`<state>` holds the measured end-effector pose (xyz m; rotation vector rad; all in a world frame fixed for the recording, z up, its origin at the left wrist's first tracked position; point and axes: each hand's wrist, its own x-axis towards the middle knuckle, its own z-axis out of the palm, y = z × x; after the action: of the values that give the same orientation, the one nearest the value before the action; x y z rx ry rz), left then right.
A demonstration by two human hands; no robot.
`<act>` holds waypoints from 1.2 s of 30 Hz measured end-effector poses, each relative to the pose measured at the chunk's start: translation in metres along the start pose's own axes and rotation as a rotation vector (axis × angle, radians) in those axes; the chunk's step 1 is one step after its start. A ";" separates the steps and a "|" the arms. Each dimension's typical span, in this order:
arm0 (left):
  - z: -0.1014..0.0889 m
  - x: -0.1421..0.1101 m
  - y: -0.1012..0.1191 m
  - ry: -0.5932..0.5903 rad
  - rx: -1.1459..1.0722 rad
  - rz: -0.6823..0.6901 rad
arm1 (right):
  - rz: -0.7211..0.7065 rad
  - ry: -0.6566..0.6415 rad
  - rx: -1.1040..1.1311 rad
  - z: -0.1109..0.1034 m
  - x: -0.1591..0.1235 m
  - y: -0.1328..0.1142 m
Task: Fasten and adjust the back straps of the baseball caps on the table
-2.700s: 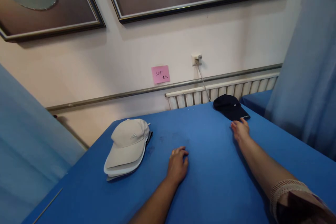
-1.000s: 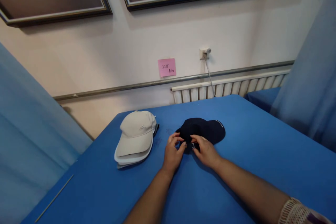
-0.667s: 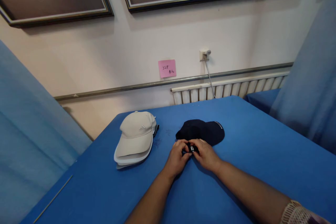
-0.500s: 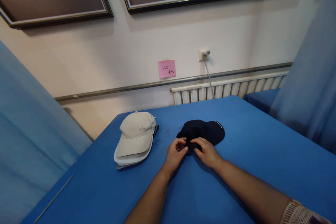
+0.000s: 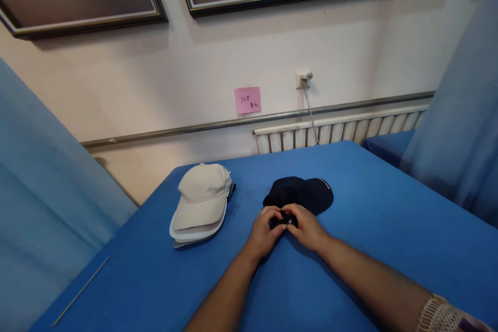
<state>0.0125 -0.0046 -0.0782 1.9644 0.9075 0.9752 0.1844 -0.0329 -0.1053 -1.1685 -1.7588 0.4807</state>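
Note:
A dark navy baseball cap (image 5: 299,192) lies on the blue table, its brim pointing right and its back strap toward me. My left hand (image 5: 262,233) pinches the strap from the left, thumb and fingers closed around it. From the right, my right hand (image 5: 306,227) grips the same strap close to its small shiny buckle (image 5: 290,221). The fingertips of both hands nearly meet and hide part of the strap. Left of my hands sits a stack of caps, with a beige baseball cap (image 5: 204,194) on top and white and grey brims under it.
The blue table (image 5: 155,285) has a thin rod (image 5: 81,290) near its left edge. Blue curtains (image 5: 50,192) hang at both sides. Behind stand a radiator (image 5: 288,140), a metal pipe (image 5: 194,129) and a socket (image 5: 303,81) with a cord. A pink note (image 5: 248,100) is on the wall.
The navy cap came from the far right corner to the middle, turned so its strap faces me. Both hands took hold of the strap, and their fingertips have since drawn closer together.

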 end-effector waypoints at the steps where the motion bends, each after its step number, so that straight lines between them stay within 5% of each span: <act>1: 0.000 0.000 -0.002 0.022 -0.052 -0.033 | -0.015 -0.002 -0.003 0.000 0.000 -0.001; 8: -0.009 0.007 -0.008 0.135 -0.491 -0.299 | 0.032 0.087 0.096 0.002 0.003 0.001; 16: -0.012 0.003 -0.005 0.004 0.054 -0.031 | 0.018 0.118 0.111 -0.001 0.000 0.000; 24: -0.007 0.001 0.001 -0.020 0.244 0.081 | -0.051 0.061 -0.035 -0.005 -0.003 -0.018; 30: -0.011 -0.002 0.005 -0.028 0.442 0.079 | -0.066 0.042 0.105 -0.001 -0.003 -0.019; 33: -0.021 0.001 -0.006 0.079 0.430 -0.019 | -0.091 0.050 0.134 -0.001 -0.005 -0.025; 36: -0.034 0.008 -0.024 0.375 0.216 -0.204 | -0.149 0.032 0.098 -0.006 -0.009 -0.033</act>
<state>-0.0189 0.0239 -0.0809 1.8448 1.4455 1.1866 0.1743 -0.0571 -0.0831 -0.9638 -1.7596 0.4514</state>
